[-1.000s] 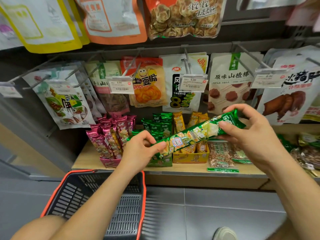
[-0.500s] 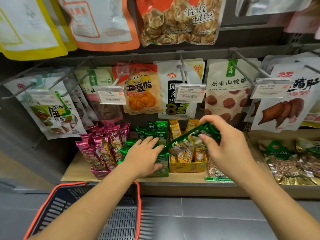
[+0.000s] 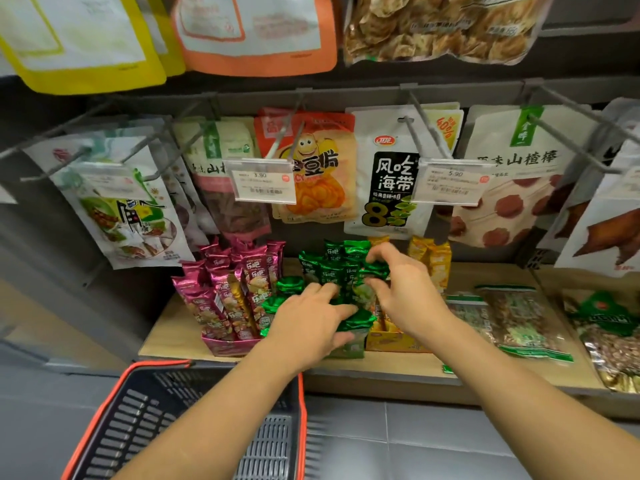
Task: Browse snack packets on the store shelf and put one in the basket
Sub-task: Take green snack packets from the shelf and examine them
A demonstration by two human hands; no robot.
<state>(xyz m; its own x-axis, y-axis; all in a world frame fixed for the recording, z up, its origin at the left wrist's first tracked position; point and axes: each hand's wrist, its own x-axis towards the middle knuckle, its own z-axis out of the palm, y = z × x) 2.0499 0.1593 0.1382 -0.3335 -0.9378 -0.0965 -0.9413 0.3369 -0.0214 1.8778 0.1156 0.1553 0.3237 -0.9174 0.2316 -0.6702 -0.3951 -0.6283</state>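
Showing the green snack packets (image 3: 330,271) on the shelf (image 3: 166,337): the right hand (image 3: 405,299) pinches one green packet (image 3: 375,270) by its top, while the left hand (image 3: 311,323) lies open, fingers spread, on its neighbours, probably to steady them. Three upright batches stand abreast (pink packets (image 3: 235,292), green, yellow packets (image 3: 437,261)); one basket (image 3: 100,414) waits below, no packet visible inside.

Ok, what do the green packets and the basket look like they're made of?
The green packets look like glossy metallised plastic film: their crimped tops glint. The basket seems moulded plastic, matte dark grey slotted walls with an orange rim.
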